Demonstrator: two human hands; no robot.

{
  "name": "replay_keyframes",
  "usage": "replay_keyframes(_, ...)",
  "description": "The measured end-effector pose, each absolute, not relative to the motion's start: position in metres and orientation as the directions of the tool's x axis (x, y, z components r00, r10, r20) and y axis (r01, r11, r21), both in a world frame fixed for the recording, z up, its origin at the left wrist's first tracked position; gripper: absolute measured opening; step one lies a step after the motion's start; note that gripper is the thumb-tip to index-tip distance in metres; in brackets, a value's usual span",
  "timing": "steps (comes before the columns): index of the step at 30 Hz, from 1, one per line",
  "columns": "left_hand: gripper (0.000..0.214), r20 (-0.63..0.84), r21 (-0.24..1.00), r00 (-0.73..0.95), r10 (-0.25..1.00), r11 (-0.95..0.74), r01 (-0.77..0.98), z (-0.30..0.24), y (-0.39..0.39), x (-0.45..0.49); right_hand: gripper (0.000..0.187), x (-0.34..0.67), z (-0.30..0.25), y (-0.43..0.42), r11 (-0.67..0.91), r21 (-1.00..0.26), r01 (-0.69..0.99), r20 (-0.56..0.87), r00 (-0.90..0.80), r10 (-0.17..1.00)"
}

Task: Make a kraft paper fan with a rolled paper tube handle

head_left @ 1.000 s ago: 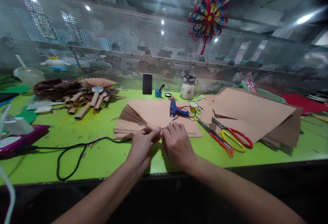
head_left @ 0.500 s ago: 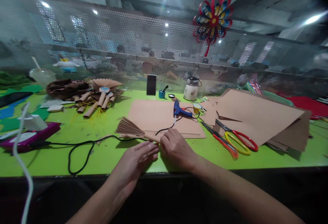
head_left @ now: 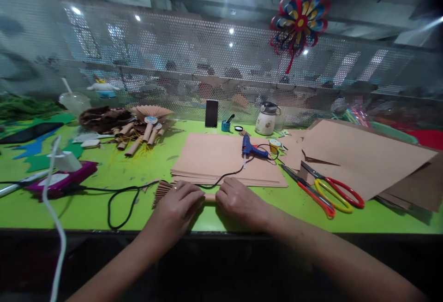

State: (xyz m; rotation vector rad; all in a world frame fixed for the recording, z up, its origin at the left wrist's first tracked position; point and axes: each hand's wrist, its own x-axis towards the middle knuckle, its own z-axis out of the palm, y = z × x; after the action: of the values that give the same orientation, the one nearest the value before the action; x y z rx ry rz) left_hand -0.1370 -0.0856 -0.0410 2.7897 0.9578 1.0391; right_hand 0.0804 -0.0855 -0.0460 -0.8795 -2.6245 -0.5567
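Note:
A pleated brown paper fan (head_left: 162,190) lies flat on the green table (head_left: 104,210) near its front edge. My left hand (head_left: 178,207) lies on top of the fan with its fingers flat and together. My right hand (head_left: 238,200) holds the fan's narrow end, fingers curled over it. Just behind my hands lies a stack of brown paper sheets (head_left: 214,156). A blue glue gun (head_left: 251,147) rests on that stack, and its black cord (head_left: 121,196) runs left across the table.
Red and yellow scissors (head_left: 325,191) lie to the right beside large brown sheets (head_left: 360,154). Finished fans and paper rolls (head_left: 138,129) sit at the back left. A purple item (head_left: 58,180), a white jar (head_left: 266,120) and a perforated metal screen (head_left: 173,62) also show.
The fan has come down from the paper stack to the table's front edge. My left hand went from pinching its end to lying over the pleats.

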Motion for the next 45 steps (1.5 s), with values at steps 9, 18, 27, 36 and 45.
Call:
replay_keyframes(9,0.017,0.494,0.035,0.698,0.518,-0.814,0.579,-0.046,-0.079,-0.135,0.015,0.081,-0.047,-0.086,0.76,0.19,0.622,0.394,-0.757,0.521)
replay_keyframes(18,0.019,0.485,0.055,0.693,0.533,-0.81,0.584,-0.047,-0.074,-0.132,0.014,0.082,-0.049,-0.089,0.75,-0.007,0.661,0.429,-0.676,0.599)
replay_keyframes(27,0.019,0.437,0.104,0.7,0.565,-0.805,0.584,-0.046,-0.07,-0.132,0.009,0.086,-0.047,-0.087,0.728,-0.11,0.676,0.367,-0.653,0.662)
replay_keyframes(36,0.017,0.407,0.106,0.728,0.552,-0.82,0.563,-0.05,-0.062,-0.134,0.014,0.085,-0.045,-0.085,0.724,-0.105,0.682,0.349,-0.657,0.669)
replay_keyframes(45,0.017,0.4,0.195,0.726,0.56,-0.826,0.529,-0.041,-0.069,-0.134,0.013,0.083,-0.048,-0.086,0.74,-0.047,0.671,0.392,-0.669,0.632)
